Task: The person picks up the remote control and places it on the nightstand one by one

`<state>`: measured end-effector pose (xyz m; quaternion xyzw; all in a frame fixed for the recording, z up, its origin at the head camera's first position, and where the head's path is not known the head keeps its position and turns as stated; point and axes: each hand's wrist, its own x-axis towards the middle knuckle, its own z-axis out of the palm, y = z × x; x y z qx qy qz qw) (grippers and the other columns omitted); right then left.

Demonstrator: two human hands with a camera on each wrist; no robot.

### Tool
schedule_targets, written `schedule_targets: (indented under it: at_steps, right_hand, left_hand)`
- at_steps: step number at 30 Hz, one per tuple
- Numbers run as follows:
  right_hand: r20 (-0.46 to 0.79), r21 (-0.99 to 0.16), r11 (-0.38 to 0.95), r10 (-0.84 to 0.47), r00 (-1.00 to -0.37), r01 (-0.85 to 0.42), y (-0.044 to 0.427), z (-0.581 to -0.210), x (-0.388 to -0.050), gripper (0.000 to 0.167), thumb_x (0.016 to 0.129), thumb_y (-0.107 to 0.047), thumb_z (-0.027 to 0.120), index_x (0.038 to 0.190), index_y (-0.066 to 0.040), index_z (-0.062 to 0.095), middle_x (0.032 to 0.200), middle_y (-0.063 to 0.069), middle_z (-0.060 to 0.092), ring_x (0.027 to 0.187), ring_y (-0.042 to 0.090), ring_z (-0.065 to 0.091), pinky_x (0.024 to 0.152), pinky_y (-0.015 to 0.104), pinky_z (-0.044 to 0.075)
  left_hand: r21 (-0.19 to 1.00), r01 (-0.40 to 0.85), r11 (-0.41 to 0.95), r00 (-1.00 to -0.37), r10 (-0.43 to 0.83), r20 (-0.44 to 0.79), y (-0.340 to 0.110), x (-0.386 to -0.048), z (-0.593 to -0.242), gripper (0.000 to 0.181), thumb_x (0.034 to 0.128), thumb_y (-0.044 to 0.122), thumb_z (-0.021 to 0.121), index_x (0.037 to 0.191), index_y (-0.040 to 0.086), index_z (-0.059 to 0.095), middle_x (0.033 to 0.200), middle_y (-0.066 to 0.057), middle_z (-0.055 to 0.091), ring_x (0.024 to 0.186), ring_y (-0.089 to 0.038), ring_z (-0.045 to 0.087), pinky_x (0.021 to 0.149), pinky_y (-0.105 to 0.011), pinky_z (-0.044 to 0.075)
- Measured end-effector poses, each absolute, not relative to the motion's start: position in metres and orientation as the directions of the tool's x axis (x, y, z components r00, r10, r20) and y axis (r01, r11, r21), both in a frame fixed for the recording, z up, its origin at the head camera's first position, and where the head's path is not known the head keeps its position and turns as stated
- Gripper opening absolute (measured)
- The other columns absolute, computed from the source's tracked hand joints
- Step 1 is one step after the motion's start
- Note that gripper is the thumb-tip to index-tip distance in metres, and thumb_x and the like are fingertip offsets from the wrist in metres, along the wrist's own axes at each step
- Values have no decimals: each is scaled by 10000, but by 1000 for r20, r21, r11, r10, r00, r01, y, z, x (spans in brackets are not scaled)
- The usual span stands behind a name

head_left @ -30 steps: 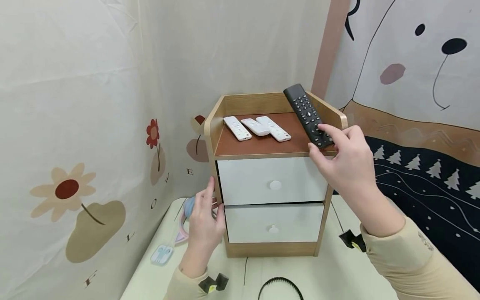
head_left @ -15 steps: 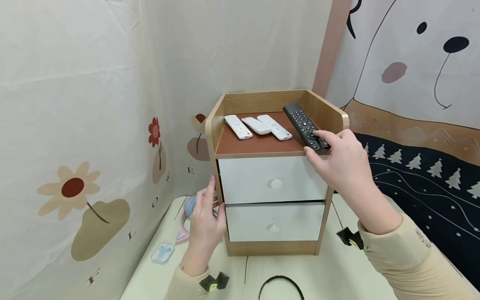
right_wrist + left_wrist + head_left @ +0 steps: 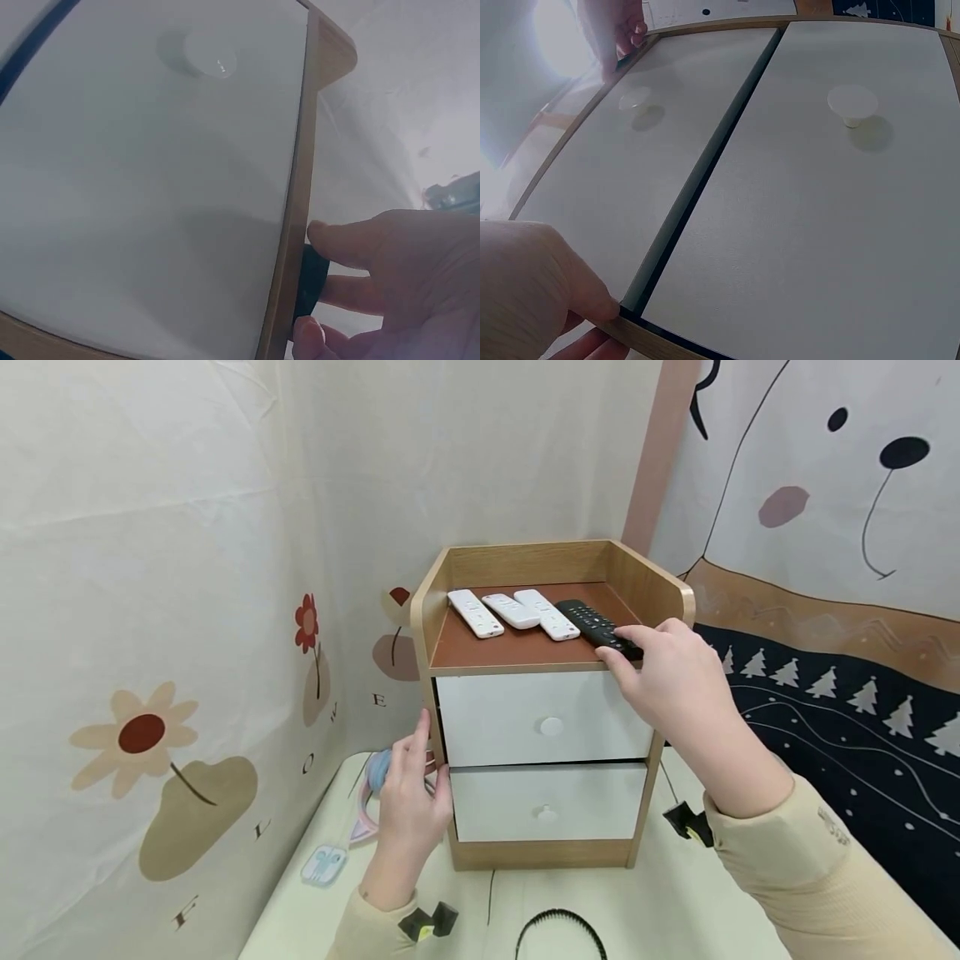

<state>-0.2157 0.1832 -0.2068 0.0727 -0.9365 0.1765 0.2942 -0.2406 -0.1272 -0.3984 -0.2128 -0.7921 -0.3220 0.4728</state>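
A black remote control (image 3: 596, 625) lies on the brown top shelf of a small wooden cabinet (image 3: 543, 855), its near end by the shelf's front edge. My right hand (image 3: 678, 681) pinches that near end between thumb and fingers. In the right wrist view only the remote's dark end (image 3: 310, 281) shows beyond the cabinet edge. Left of it lie three white remotes: one on the left (image 3: 476, 613), a shorter one (image 3: 511, 611) and a third (image 3: 548, 615). My left hand (image 3: 408, 814) rests against the cabinet's left side, fingers extended, thumb at the front edge (image 3: 656, 341).
Two white drawers, an upper one (image 3: 495, 718) and a lower one (image 3: 495, 810), have round knobs. Left of the cabinet lie a pastel headband-like item (image 3: 365, 827) and a clear case with earphones (image 3: 324, 866). A black toothed hair hoop (image 3: 558, 914) lies in front.
My right hand has lowered the black remote and shifted it slightly left, from tilted above the shelf to lying on it beside the white remotes. The left hand has stayed put.
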Motion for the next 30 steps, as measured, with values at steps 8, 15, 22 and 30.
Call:
schedule_targets:
  at_steps: [8,15,22,30]
  right_hand:
    - [516,-194,956,-92,-852,-220,168,-191,-231,510,1073,-452,686,1367,-42,763,1186,262,744,1099,406,651,828,564,586]
    - [419,-159,966,-119,-900,-202,160,-174,-259,520,1063,-434,698,1391,-33,746,1328,273,753,1272,454,663,1023,612,588]
    - [361,-199,961,-112,-926,-194,166,-167,-278,539,1065,-446,698,1421,-42,719,1390,284,718,1327,473,642,1099,616,570]
    - [350,-232,948,-125,-928,-216,172,-168,-291,536,1057,-460,721,1435,-80,721,1431,247,712,1402,463,605,1189,609,525]
  left_hand:
    - [300,655,693,-447,36,894,-127,-244,-401,907,859,-172,742,1679,32,411,1213,-278,616,920,-342,765,749,-381,731]
    - [304,657,690,-450,36,892,-127,-247,-401,914,858,-177,737,1683,36,406,1216,-274,613,925,-342,768,747,-380,731]
    - [303,655,693,-452,37,891,-126,-243,-398,902,863,-165,737,1680,34,410,1219,-282,615,925,-345,768,752,-386,731]
    - [311,648,695,-458,30,888,-127,-239,-397,901,865,-159,736,1682,35,409,1220,-286,617,921,-346,763,749,-401,731]
